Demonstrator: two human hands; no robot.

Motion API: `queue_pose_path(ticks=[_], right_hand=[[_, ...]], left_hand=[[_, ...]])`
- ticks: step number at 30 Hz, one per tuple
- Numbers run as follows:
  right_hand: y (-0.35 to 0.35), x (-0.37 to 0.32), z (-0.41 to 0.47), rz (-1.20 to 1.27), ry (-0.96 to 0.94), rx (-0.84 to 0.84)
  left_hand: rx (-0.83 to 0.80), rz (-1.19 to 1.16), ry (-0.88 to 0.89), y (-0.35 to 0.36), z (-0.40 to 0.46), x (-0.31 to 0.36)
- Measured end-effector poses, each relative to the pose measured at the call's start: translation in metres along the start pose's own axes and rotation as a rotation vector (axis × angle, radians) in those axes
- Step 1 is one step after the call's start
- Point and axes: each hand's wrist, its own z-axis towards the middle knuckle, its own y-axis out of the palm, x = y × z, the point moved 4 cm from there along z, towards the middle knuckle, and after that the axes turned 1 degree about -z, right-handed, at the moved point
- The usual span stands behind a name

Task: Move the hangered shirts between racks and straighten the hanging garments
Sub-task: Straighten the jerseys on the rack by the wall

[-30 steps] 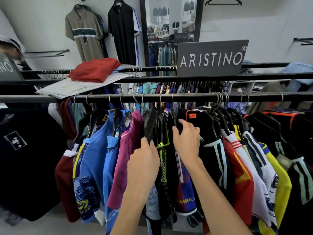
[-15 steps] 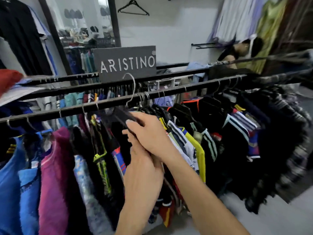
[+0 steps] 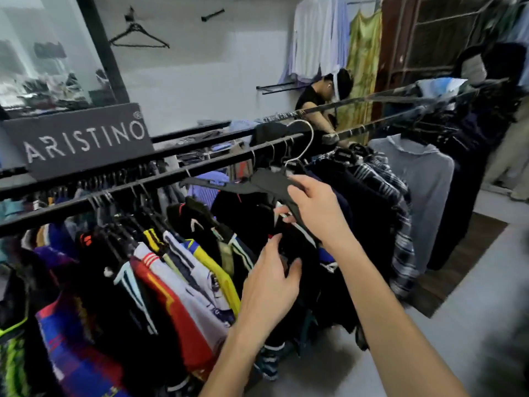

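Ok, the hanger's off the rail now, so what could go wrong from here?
1. The right hand grips the black hanger by one arm, tilted; the dark shirt may slide off.
2. Its free silver hook sits near the rail and could snag neighbouring hangers.
3. The left hand only loosely touches the fabric, so it could bunch.

You are standing in a clothing shop. Sports jerseys [image 3: 183, 270] are hanging packed along a long black rack rail [image 3: 120, 193], a grey brand sign [image 3: 77, 141] reading ARISTINO is sitting above the rail, and shirts [image 3: 317, 38] are hanging on the white wall beside a mirror [image 3: 48, 53].
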Motion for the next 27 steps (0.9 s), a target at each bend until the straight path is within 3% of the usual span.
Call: queue_pose_path(ticks=[3,9,15,21,27], right_hand=[[-0.056,0.017,0.005,-0.212,-0.037,0.166],[-0.121,0.048,0.037,-0.300,-0.020,0.395],[-0.151,0.081,0.075,-0.685,0.085,0.490],[-0.148,0.107,0.130,-0.880,0.180,0.426],[-0.091,0.117,0.186,-0.993,0.214,0.176]], left_hand=[[-0.032,0.057,0.067,0.032,0.044,0.028],[-0.086,0.310,0.209,0.083,0.168,0.044],[-0.089,0.703,0.443,0.121,0.285,0.039],[-0.179,0.931,0.589,0.158,0.357,0.008],[-0.200,0.987,0.753,0.136,0.357,-0.015]])
